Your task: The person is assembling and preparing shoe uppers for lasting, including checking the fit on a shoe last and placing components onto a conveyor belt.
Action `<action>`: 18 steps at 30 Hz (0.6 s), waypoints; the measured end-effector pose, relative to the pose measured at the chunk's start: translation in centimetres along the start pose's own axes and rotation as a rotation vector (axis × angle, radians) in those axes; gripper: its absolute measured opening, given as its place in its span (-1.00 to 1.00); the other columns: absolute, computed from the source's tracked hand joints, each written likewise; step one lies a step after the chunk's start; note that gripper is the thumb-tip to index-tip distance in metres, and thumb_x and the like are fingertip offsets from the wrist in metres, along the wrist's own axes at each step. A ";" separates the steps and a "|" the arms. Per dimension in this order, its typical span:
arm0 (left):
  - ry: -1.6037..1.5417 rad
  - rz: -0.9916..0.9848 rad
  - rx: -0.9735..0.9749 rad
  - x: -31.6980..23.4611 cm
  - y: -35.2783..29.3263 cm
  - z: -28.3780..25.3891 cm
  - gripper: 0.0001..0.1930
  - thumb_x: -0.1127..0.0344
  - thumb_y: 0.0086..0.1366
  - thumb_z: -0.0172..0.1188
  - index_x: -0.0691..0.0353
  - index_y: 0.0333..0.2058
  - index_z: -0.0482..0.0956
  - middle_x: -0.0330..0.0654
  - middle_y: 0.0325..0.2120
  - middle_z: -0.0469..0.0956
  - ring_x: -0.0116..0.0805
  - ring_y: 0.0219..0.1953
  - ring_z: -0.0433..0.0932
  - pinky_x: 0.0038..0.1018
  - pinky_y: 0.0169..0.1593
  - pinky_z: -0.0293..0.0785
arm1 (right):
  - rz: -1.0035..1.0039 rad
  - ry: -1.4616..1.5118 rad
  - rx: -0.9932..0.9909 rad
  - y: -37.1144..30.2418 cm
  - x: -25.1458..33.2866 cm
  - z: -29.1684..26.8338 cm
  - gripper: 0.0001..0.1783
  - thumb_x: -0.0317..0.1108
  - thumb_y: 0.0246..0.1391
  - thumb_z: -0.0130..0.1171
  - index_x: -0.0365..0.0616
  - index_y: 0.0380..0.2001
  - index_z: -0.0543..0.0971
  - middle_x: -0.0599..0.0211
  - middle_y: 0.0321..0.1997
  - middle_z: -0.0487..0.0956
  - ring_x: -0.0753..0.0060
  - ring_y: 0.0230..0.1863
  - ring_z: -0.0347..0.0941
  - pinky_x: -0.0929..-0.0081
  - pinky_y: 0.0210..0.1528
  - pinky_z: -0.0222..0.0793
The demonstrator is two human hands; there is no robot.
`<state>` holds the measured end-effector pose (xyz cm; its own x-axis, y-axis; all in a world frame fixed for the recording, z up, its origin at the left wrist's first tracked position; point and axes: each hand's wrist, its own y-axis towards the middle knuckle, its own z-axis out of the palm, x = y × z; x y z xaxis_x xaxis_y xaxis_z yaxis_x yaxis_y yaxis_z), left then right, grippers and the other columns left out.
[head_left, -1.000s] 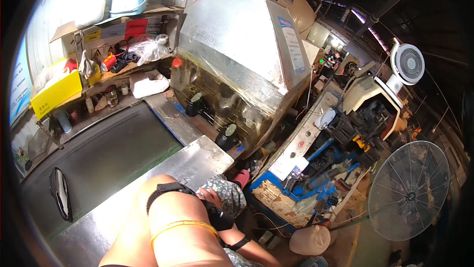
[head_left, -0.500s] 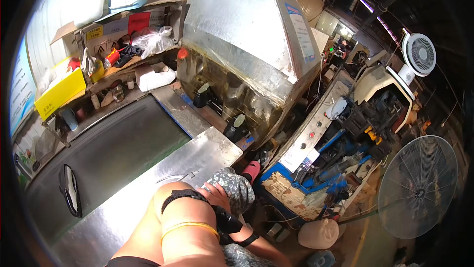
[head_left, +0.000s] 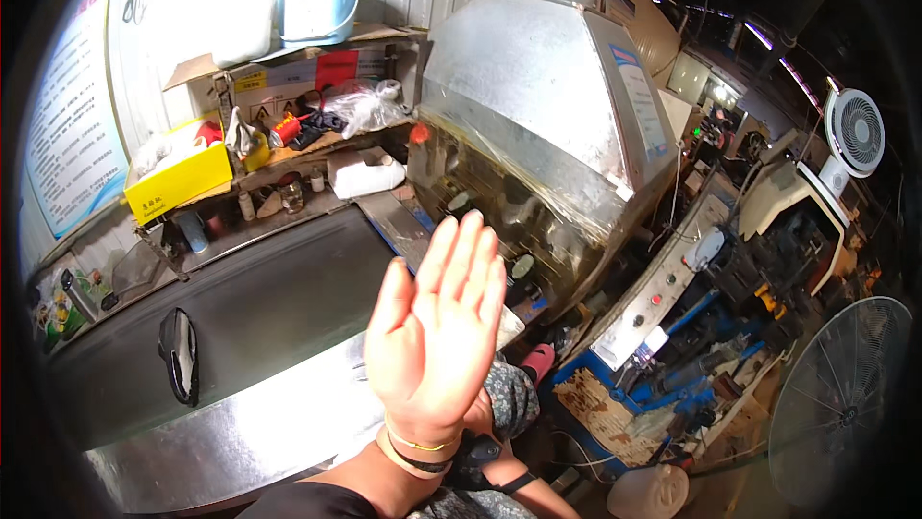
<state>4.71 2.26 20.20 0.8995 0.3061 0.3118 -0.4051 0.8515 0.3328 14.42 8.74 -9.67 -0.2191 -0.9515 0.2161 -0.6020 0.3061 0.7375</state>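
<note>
Your left hand (head_left: 432,337) is raised — palm facing you, fingers extended, thumb apart. Your right hand (head_left: 479,412) sits partly hidden beside patterned fabric (head_left: 512,394) — grip cannot be told.

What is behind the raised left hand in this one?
Around the left hand show the dark flat surface, a shiny metal sheet, the grimy enclosure under the metal hood, and part of the right hand. Whatever lies directly behind it is covered and can't be seen.
</note>
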 end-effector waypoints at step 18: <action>0.677 0.182 -0.122 -7.8 2.2 -5.1 -0.76 0.08 0.53 -0.05 0.09 -0.26 0.40 -0.39 -0.63 0.30 -0.58 -0.64 0.22 -0.57 -0.43 0.27 | 0.092 0.052 0.175 -0.6 0.5 0.1 -0.89 -0.32 0.02 0.22 -0.01 -0.36 0.67 0.39 -0.14 0.66 0.12 0.06 0.49 0.01 0.24 0.20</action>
<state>-2.33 3.94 13.97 0.7394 0.6115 -0.2815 -0.5730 0.7912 0.2136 14.62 8.13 -10.04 -0.2423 -0.9181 0.3136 -0.7066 0.3885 0.5915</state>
